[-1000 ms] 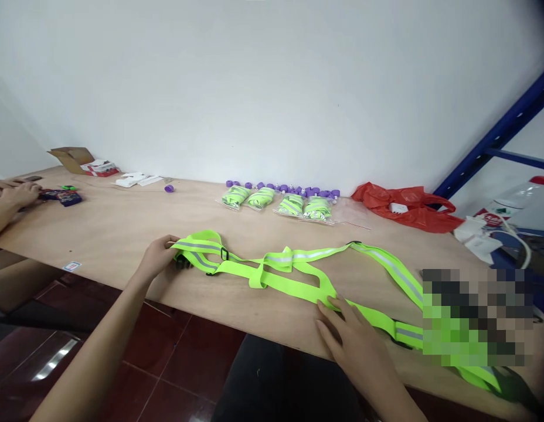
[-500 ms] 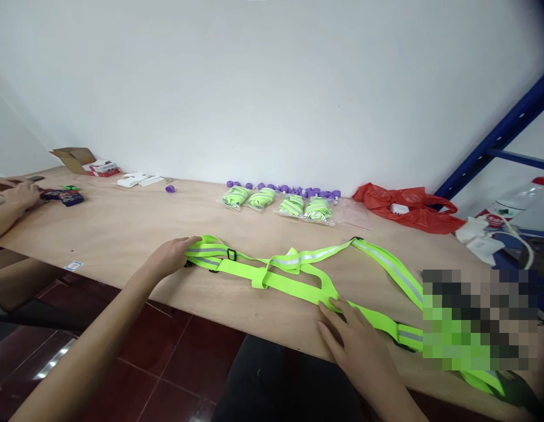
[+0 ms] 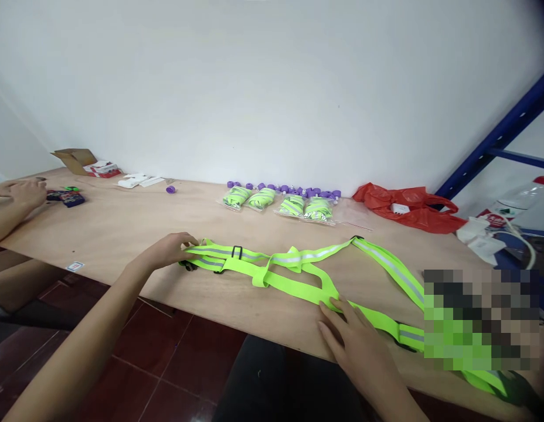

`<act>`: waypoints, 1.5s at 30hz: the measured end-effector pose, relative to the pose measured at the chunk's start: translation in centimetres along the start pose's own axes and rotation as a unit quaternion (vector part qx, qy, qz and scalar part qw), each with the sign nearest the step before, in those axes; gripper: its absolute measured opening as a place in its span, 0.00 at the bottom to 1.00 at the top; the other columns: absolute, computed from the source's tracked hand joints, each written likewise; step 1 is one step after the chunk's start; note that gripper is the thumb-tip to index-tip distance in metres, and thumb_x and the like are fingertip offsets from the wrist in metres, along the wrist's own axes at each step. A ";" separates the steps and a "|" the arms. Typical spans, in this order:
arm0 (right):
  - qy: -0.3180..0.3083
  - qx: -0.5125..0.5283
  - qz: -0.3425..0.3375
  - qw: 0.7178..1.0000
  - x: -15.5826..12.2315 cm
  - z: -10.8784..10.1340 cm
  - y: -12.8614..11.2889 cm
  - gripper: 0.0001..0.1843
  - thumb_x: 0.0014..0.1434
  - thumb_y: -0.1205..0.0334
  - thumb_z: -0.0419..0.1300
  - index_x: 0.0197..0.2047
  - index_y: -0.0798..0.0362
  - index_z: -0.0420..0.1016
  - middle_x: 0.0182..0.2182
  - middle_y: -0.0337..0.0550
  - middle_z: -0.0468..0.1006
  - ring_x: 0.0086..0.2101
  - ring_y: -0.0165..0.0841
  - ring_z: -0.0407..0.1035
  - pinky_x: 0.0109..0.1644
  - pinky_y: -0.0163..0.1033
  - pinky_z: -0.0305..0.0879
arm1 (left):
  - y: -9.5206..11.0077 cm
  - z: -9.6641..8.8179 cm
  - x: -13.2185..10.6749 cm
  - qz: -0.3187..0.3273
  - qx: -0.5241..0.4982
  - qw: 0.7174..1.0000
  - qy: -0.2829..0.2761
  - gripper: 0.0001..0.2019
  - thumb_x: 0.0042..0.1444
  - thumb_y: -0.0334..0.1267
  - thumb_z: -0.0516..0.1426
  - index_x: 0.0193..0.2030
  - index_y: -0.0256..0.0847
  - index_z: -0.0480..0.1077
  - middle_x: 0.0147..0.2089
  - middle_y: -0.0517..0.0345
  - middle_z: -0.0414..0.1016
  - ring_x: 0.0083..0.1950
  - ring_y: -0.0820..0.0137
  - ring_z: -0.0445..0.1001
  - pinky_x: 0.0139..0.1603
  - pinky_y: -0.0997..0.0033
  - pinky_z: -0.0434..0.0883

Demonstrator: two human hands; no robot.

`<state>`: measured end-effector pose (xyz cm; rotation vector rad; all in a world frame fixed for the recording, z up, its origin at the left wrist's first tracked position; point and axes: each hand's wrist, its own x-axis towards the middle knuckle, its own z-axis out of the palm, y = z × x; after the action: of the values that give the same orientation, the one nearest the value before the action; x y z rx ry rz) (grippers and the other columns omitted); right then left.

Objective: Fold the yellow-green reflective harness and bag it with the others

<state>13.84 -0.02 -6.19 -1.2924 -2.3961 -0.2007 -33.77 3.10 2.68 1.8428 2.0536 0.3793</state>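
Observation:
A neon-yellow reflective harness [image 3: 293, 287], with silver stripes and black buckles, lies spread over the wooden table. Its left end is gripped by my left hand [image 3: 173, 249], whose fingers close around the upper strap just left of a black slider buckle [image 3: 237, 252]. My right hand [image 3: 355, 334] rests with fingers apart on the lower strap, touching it near a junction. Further right, the harness runs under a blurred patch that hides part of it.
Behind the harness lie several bagged yellow bundles [image 3: 292, 206] and purple rolls [image 3: 313, 192]. A red plastic bag [image 3: 412, 205] sits at right, near a bottle [image 3: 518, 199] and blue rack [image 3: 496, 138]. At far left, another person's hands [image 3: 28, 193] are beside a dark packet [image 3: 70, 198].
My left hand has shifted slightly left, pulling the upper strap straighter, and its slider buckle lies a little further right. My right hand stays in place.

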 end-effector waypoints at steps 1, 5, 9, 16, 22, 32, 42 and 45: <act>0.000 0.001 0.000 1.000 0.0 0.1 0.0 0.18 0.66 0.56 0.51 0.51 0.47 0.79 0.49 0.50 0.78 0.49 0.45 0.73 0.50 0.51 0.72 | 0.0 0.1 0.1 0.005 0.012 1.000 -0.002 0.19 0.42 0.51 0.61 0.40 0.46 0.79 0.45 0.53 0.81 0.46 0.56 0.77 0.45 0.66 0.72; -0.007 -0.009 0.003 1.000 0.1 0.0 0.1 0.17 0.65 0.56 0.52 0.50 0.46 0.79 0.49 0.49 0.78 0.48 0.45 0.73 0.49 0.49 0.72 | 0.2 0.6 0.5 0.008 0.028 1.000 0.007 0.15 0.47 0.45 0.56 0.40 0.48 0.78 0.40 0.55 0.82 0.42 0.59 0.78 0.43 0.67 0.71; 0.009 -0.010 0.002 1.000 1.6 -1.5 -0.9 0.14 0.64 0.58 0.54 0.41 0.48 0.81 0.45 0.50 0.80 0.45 0.46 0.74 0.48 0.51 0.69 | 0.7 1.1 0.4 0.013 0.014 0.999 0.046 0.14 0.48 0.41 0.53 0.38 0.46 0.77 0.39 0.57 0.82 0.42 0.60 0.78 0.43 0.68 0.71; -0.021 0.256 -0.133 0.957 9.4 -2.8 -10.4 0.14 0.68 0.61 0.51 0.40 0.48 0.79 0.38 0.42 0.80 0.38 0.33 0.74 0.45 0.38 0.67 | 0.9 2.0 0.0 -0.043 0.043 0.994 0.088 0.17 0.49 0.41 0.53 0.42 0.42 0.77 0.40 0.52 0.82 0.41 0.59 0.79 0.40 0.69 0.70; -0.098 0.319 -0.145 0.931 18.0 3.2 -18.6 0.10 0.64 0.59 0.58 0.46 0.52 0.77 0.46 0.45 0.79 0.48 0.37 0.72 0.50 0.41 0.67 | 1.6 2.2 0.4 -0.070 0.070 0.992 0.080 0.15 0.51 0.44 0.52 0.37 0.40 0.77 0.38 0.48 0.82 0.39 0.58 0.78 0.37 0.69 0.68; -0.126 0.209 -0.046 0.969 20.2 6.9 -21.5 0.29 0.58 0.41 0.60 0.51 0.56 0.71 0.48 0.55 0.74 0.51 0.48 0.66 0.54 0.54 0.62 | 2.2 3.2 0.7 -0.153 -0.034 0.982 0.101 0.16 0.51 0.46 0.55 0.41 0.39 0.75 0.32 0.52 0.79 0.33 0.62 0.77 0.32 0.71 0.67; -0.107 0.207 -0.066 0.970 19.8 8.3 -20.8 0.22 0.59 0.47 0.63 0.50 0.53 0.69 0.47 0.50 0.73 0.48 0.44 0.67 0.51 0.49 0.63 | 1.9 2.5 0.2 -0.170 -0.273 0.947 -0.003 0.23 0.40 0.49 0.65 0.41 0.38 0.74 0.23 0.61 0.70 0.24 0.69 0.68 0.22 0.74 0.62; -0.104 0.211 -0.076 0.969 19.8 8.3 -20.9 0.23 0.59 0.46 0.63 0.50 0.53 0.70 0.48 0.49 0.73 0.47 0.43 0.68 0.50 0.49 0.63 | 1.7 2.1 0.2 -0.160 -0.329 0.929 -0.049 0.22 0.37 0.46 0.67 0.39 0.37 0.74 0.26 0.61 0.71 0.26 0.70 0.69 0.24 0.74 0.64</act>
<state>-15.40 6.02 -4.08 -0.9711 -2.5257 0.4024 -31.34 3.38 1.54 1.0882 1.8069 0.7540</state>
